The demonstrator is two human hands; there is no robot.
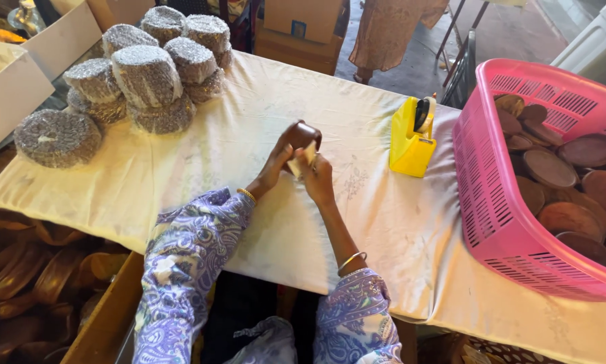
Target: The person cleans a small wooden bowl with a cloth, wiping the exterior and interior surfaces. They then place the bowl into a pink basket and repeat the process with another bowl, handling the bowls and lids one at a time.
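My left hand (pixel 276 164) grips a small brown round wooden piece (pixel 303 135) above the middle of the cloth-covered table (pixel 202 155). My right hand (pixel 316 176) is closed just below it, pinching a small pale strip (pixel 307 158) against the piece's underside. Both forearms reach up from the bottom in patterned blue-and-white sleeves, with a bangle on each wrist.
Several bubble-wrapped round bundles (pixel 148 74) are stacked at the table's far left. A yellow tape dispenser (pixel 410 138) stands right of my hands. A pink basket (pixel 491 222) with brown wooden discs (pixel 552 168) fills the right side. White boxes (pixel 10 91) sit left; a person (pixel 390 27) stands beyond.
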